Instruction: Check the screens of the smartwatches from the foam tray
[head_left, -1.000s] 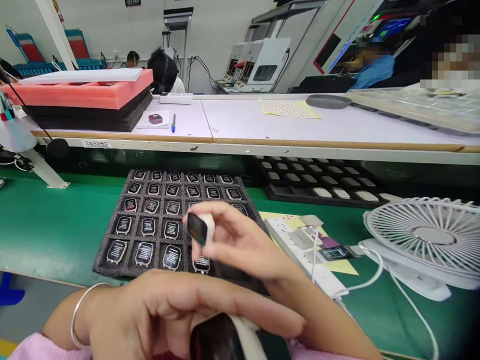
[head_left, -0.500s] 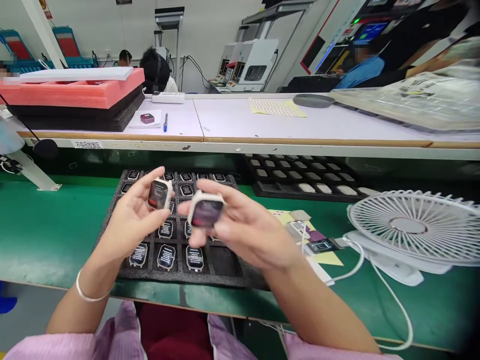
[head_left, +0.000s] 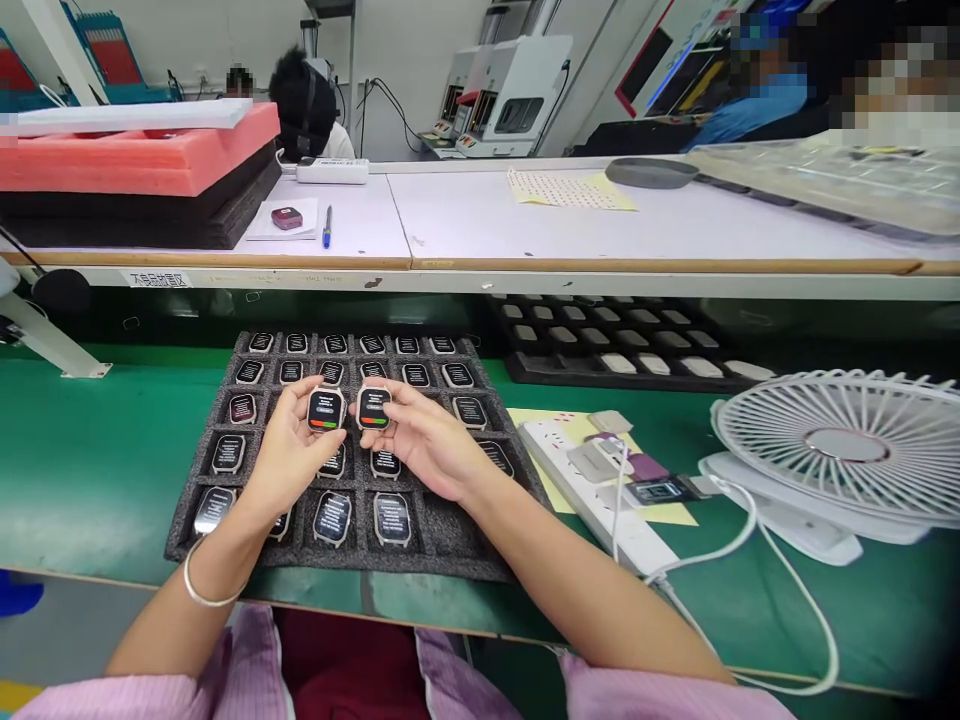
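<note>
left of the foam tray (head_left: 363, 530) the green surface (head_left: 97, 460) is bare, giving a hand wide room up to the slanted white post (head_left: 56, 335). over the tray's middle, the left hand (head_left: 283, 455) with the left watch (head_left: 326, 410) and the right hand (head_left: 435, 445) with the right watch (head_left: 374, 408) bar the way; only a slim gap parts the watches. both forearms cross the tray's near side. beyond it, the shelf (head_left: 487, 235) closes off the space above the black tray (head_left: 555, 372). on the right, the power strip (head_left: 630, 530), cable (head_left: 834, 655) and fan (head_left: 832, 445) crowd the surface.
</note>
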